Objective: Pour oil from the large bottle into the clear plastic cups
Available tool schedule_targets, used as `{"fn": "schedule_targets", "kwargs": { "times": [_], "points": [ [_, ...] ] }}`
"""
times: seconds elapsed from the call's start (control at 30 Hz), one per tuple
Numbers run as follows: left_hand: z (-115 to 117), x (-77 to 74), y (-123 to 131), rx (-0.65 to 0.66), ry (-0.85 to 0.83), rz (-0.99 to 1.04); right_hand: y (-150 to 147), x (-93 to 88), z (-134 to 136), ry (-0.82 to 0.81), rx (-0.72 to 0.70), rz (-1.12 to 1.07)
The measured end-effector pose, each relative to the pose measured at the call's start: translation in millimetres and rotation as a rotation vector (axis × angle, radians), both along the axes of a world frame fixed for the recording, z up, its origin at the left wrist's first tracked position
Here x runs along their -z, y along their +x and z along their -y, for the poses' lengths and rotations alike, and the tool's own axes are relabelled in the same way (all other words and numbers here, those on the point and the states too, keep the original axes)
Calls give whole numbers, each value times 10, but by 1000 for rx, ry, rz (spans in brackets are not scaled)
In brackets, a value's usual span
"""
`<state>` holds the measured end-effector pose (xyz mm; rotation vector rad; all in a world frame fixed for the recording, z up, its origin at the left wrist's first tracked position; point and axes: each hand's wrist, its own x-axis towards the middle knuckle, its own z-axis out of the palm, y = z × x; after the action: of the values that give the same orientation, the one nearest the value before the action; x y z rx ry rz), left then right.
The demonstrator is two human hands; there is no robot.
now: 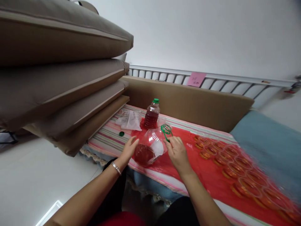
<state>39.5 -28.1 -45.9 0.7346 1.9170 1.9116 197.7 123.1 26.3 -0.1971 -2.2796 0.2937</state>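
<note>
A large transparent plastic jug (150, 138) is tilted over the red sheet, its neck up and to the right. Some dark red liquid lies in its lower end. My right hand (176, 152) is closed on the green handle (166, 128) at the jug's neck. Against the jug's lower left side rests my left hand (129, 149), curved around it, with some fingers hidden. No cap shows on this neck. Just behind stands a second jug (151, 116) of red liquid, upright and green-capped. A loose green cap (121, 133) lies on the striped cloth to the left.
Rows of transparent cups (231, 166) with amber-looking contents stand on the red sheet (195, 163) at right. A white plastic bag (131, 120) lies behind the loose cap. Stacked brown cushions (70, 81) rise at left, and a brown board (185, 99) borders the back.
</note>
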Motion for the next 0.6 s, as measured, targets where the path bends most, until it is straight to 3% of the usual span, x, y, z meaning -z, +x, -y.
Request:
{"fn": "schedule_targets", "kwargs": {
  "times": [0.13, 0.27, 0.43, 0.6],
  "points": [
    [105, 347, -42, 35, -46, 299, 29, 4, -77, -85, 12, 14],
    [70, 521, -54, 180, 0, 586, 71, -28, -154, -255, 32, -3],
    [-75, 549, -1, 316, 123, 843, 88, -70, -121, -495, 47, -35],
    [-137, 462, 122, 284, 273, 896, 90, -147, 50, -467, 120, -127]
  ]
}}
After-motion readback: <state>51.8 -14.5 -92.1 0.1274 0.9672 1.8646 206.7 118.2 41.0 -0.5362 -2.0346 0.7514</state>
